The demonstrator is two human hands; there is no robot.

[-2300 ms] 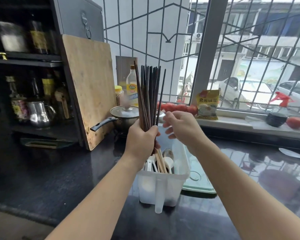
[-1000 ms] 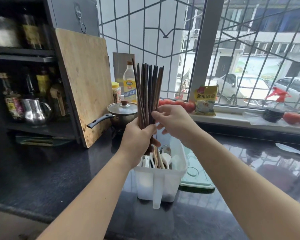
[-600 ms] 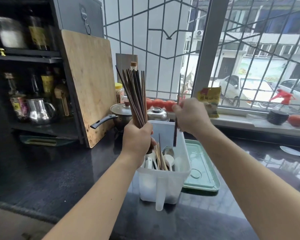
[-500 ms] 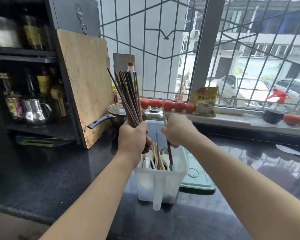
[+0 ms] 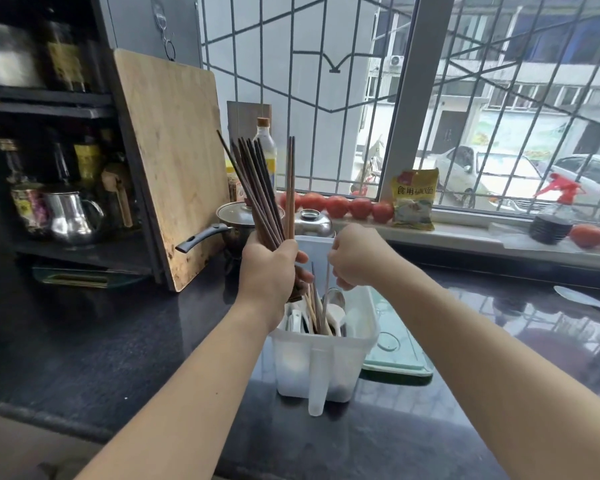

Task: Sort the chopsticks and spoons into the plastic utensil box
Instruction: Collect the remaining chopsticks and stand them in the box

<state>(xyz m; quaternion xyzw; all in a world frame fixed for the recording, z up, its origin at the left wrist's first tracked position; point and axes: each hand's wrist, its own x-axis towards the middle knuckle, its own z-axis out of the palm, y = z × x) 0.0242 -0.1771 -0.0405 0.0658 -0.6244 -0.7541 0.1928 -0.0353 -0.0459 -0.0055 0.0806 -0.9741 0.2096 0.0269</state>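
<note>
The box point(image 5: 321, 362), clear plastic, stands on the dark counter point(image 5: 118, 358), near the middle. Just right of it lies a pale green lid point(image 5: 400, 355), touching or nearly so. Behind the box sit a lidded pan point(image 5: 238, 220) with a black handle pointing left and a steel pot point(image 5: 310, 221). A wooden board point(image 5: 174, 161) leans against the dark shelf point(image 5: 49, 109) on the left, where a steel jug point(image 5: 70, 216) and several bottles stand. An oil bottle point(image 5: 265, 150) rises behind the pan. Along the far sill lie five tomatoes point(image 5: 340, 205) in a row, a yellow packet point(image 5: 414, 199), a spray bottle point(image 5: 553, 216), and two more tomatoes at far right. One pale spatula point(image 5: 584, 299) lies on the counter at right.

The left hand point(image 5: 269, 271) grips a bundle of dark chopsticks point(image 5: 260, 192), roughly ten, held upright above the box's far-left side; two stand apart on the bundle's right. The right hand point(image 5: 355, 256), fingers curled, pinches one pale chopstick point(image 5: 326, 296) whose lower end is in the box. Inside stand a few pale chopsticks and some white spoons point(image 5: 335, 313); exact counts cannot be told.
</note>
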